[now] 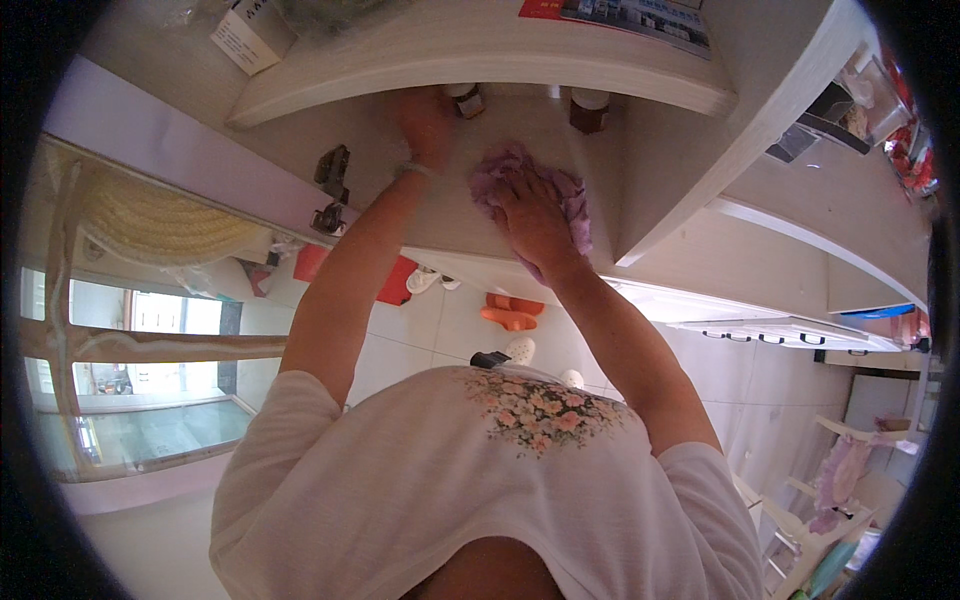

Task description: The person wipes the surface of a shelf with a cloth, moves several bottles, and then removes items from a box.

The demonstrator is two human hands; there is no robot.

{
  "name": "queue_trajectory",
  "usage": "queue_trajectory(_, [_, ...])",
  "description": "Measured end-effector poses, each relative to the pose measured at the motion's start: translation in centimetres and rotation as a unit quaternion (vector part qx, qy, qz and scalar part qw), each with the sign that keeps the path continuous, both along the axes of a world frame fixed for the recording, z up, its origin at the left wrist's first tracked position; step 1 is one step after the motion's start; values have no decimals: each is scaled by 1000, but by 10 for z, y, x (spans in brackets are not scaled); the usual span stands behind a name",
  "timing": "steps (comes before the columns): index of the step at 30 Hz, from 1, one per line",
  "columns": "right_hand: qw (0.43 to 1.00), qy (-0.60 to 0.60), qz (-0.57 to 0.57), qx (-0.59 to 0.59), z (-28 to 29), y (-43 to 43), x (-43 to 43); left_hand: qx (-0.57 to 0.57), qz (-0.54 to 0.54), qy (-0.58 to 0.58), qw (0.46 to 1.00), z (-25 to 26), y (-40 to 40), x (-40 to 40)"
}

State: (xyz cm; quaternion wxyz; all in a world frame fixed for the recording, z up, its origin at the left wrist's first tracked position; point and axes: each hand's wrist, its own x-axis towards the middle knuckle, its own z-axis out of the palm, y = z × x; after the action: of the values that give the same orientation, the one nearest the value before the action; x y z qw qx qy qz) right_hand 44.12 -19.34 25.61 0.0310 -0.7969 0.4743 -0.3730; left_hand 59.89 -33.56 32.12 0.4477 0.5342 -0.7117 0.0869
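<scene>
My right hand (pixel 530 217) lies spread on a crumpled purple cloth (pixel 574 196), pressing it against the pale surface of a cabinet shelf (pixel 450 217). My left hand (pixel 426 126), blurred, reaches deeper into the same compartment, beside a small jar with a pale label (pixel 466 100). The left fingers are too blurred and shadowed to tell whether they hold anything. Farther right at the back stands a brown jar with a light lid (pixel 590 110), partly hidden under the upper shelf.
Above is an upper shelf edge (pixel 480 71) with a small box (pixel 253 37) and printed papers (pixel 637 26). An upright divider (pixel 675 169) bounds the right side. Left are a metal hinge (pixel 330 187) and a glass-paned door (pixel 180 345). Orange slippers (pixel 511 311) lie on the floor.
</scene>
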Motion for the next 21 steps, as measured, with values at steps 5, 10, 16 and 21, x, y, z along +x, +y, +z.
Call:
queue_trajectory(5, [996, 10, -48, 79, -5, -4, 5, -9, -187, -98, 978, -6, 21, -95])
queue_trajectory(10, [987, -29, 7, 156, -24, -10, 2, 194, -293, 89, 932, -19, 18, -160])
queue_trajectory(16, [988, -21, -7, 154, 1, -5, 8, 130, -217, 43, 966, -51, -7, -144])
queue_trajectory(21, [996, 54, -66, -23, -12, -10, 4, 64, -188, 0, 980, -34, -4, -93])
